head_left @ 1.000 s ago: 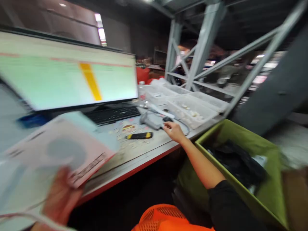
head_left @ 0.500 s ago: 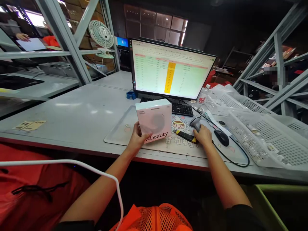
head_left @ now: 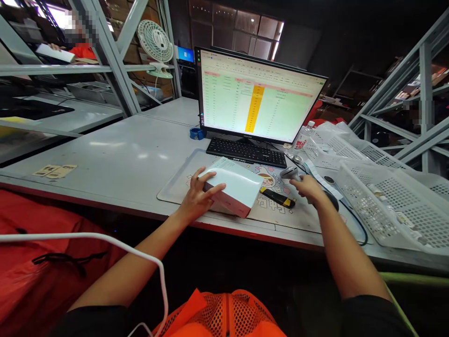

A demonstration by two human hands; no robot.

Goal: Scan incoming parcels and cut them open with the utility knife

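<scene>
A white and pinkish carton [head_left: 236,182] is tilted over the desk mat, with my left hand [head_left: 199,194] gripping its left end, fingers spread across the edge. My right hand [head_left: 308,188] is closed around the handle of a grey barcode scanner [head_left: 290,173], its head pointing left toward the carton. Between the two lies a black and yellow utility knife [head_left: 278,197] on the printed desk mat [head_left: 178,180]. A black mouse [head_left: 331,200] is partly hidden behind my right wrist.
A monitor [head_left: 259,98] showing a spreadsheet stands behind a black keyboard [head_left: 245,150]. White perforated baskets [head_left: 396,206] line the right side. Blue tape [head_left: 196,134] and paper labels [head_left: 55,171] lie leftward. A white cable [head_left: 115,241] crosses in front; a person [head_left: 84,51] works at far left.
My left hand has turned the carton from upright, its printed face toward me, to a tilted pose with a blank side up. My right hand has lifted the scanner off the mat.
</scene>
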